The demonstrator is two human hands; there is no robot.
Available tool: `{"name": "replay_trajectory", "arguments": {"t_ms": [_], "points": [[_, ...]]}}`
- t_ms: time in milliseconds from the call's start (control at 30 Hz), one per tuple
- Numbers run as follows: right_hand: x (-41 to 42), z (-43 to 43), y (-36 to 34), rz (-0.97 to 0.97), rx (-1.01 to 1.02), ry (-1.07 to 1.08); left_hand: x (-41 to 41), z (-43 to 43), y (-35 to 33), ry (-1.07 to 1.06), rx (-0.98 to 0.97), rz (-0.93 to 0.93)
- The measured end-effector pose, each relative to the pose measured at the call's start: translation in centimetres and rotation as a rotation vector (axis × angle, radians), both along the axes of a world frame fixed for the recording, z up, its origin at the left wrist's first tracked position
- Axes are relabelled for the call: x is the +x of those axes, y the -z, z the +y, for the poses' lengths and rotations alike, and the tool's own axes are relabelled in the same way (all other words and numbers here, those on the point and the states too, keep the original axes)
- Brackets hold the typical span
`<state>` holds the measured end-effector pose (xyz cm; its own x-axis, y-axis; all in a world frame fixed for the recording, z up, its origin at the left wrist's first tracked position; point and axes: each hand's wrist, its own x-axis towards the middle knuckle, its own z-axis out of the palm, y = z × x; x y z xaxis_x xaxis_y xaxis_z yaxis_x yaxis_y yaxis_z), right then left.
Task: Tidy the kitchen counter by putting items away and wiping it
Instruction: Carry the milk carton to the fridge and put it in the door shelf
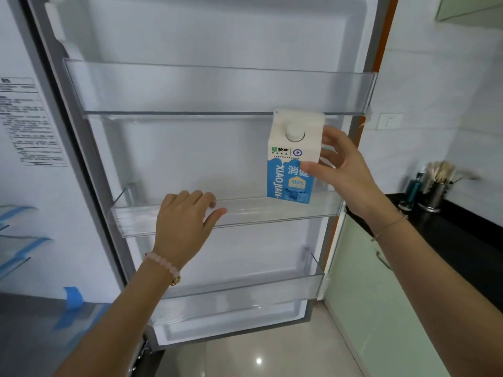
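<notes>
My left hand (187,227) rested relaxed on the front rim of the fridge door's middle shelf (136,221), fingers laid over it and gripping nothing. Further in, my right hand (345,170) pinched the milk carton (292,159), thumb in front and fingers behind, its base at that shelf's right end. I judged I was putting it away. Next it needed seating upright and letting go. Beyond the door, the black counter (462,240) carried a utensil holder (435,191) against the white tiled wall (435,77).
</notes>
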<state>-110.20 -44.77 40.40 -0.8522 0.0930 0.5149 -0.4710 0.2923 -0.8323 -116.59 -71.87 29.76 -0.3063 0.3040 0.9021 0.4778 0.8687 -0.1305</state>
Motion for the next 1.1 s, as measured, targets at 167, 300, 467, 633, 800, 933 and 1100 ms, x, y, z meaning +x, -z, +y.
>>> {"name": "replay_trajectory", "arguments": {"t_ms": [167, 300, 467, 633, 800, 933, 1100], "points": [[-1.7, -0.3, -0.4, -0.029, 0.001, -0.119, 0.2, -0.2, 0.0, -0.015, -0.004, -0.002], [-3.2, -0.6, 0.4, -0.146, 0.054, -0.163, 0.5, -0.3, -0.2, -0.018, -0.003, -0.012], [-4.5, -0.3, 0.9, -0.279, 0.152, -0.142, 0.6, -0.5, -0.2, -0.017, 0.000, -0.035], [-5.3, 0.4, 0.7, -0.415, 0.199, -0.205, 0.5, -0.5, 0.0, -0.018, 0.003, -0.055], [-5.2, 1.1, 0.6, -0.409, 0.311, -0.233, 0.3, -0.4, 0.1, -0.008, 0.011, -0.054], [-5.0, 1.3, 0.6, -0.388, 0.403, -0.175, 0.3, -0.2, 0.1, -0.005, 0.018, -0.051], [-3.5, 3.9, -0.2, -0.246, 0.374, -0.086, 0.5, -0.2, 0.0, -0.001, 0.019, -0.034]]}}
